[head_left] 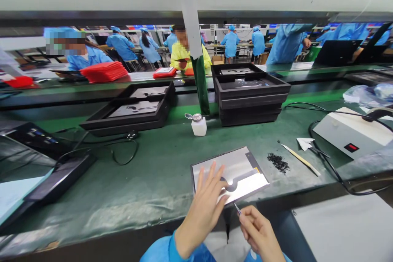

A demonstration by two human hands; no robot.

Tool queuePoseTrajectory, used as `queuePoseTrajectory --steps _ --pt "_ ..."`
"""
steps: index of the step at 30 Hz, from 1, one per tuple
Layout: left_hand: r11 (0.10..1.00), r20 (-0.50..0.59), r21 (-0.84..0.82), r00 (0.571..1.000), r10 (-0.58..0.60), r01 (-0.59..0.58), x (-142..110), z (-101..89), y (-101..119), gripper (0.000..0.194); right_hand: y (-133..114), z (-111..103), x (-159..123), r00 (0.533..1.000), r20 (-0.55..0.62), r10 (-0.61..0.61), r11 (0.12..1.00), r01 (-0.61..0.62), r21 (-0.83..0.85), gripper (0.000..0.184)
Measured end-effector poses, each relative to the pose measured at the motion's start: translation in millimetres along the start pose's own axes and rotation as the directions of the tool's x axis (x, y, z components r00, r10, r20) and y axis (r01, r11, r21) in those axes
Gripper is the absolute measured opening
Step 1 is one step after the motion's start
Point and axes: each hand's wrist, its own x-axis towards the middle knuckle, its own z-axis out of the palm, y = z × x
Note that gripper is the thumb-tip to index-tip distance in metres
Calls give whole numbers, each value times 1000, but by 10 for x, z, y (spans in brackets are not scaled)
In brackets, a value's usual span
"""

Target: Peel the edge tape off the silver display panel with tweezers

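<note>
A flat display panel with a silver back and a dark ribbon-like strip lies at the bench's front edge. My left hand rests on its left part with the fingers spread, pressing on nothing else. Just in front of the panel's near edge, my right hand pinches what looks like metal tweezers. Their tip is by that edge; the rest is hidden in my fingers. To the right of the panel are a pile of black scraps and a pale pointed stick.
Behind the panel stands a white pump bottle. Black trays are stacked at the back, and more trays with panels lie left. A white box with a red display and cables sits right. Co-workers sit across the bench.
</note>
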Motion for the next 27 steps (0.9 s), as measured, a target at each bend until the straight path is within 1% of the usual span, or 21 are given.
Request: queuePoseTrajectory --steps 2,3,5,7,9,13,17,20,27 --pt "999 -78 35 997 0 3 -191 -63 -79 24 -10 -16 -8 1000 19 18 999 -17 -38 53" --pt "998 -98 61 995 17 -11 -294 -89 -116 27 -20 -25 -13 999 21 26 998 -25 -57 54" --pt "993 -112 114 992 57 -44 -488 -123 -172 38 -45 -40 -22 999 12 35 996 -34 -78 54" --pt "988 -106 147 992 71 -55 -633 -127 -194 48 -69 -44 -27 999 1 48 996 -48 -71 55" --pt "987 -121 154 991 59 -40 -711 -104 -190 48 -84 -38 -29 998 -2 66 997 -66 -42 56" --pt "992 -170 128 985 41 -19 -729 -35 -183 43 -78 -23 -28 996 -4 90 995 -90 37 57" --pt "995 -163 100 986 25 -9 -707 -21 -214 44 -64 -20 -23 992 20 128 988 -129 83 59" --pt "997 -171 78 985 14 -1 -695 -37 -226 45 -67 -15 -19 989 15 146 982 -146 117 58" --pt "996 -172 86 985 26 -11 -681 -49 -214 41 -68 -39 -19 988 7 152 979 -151 135 57"
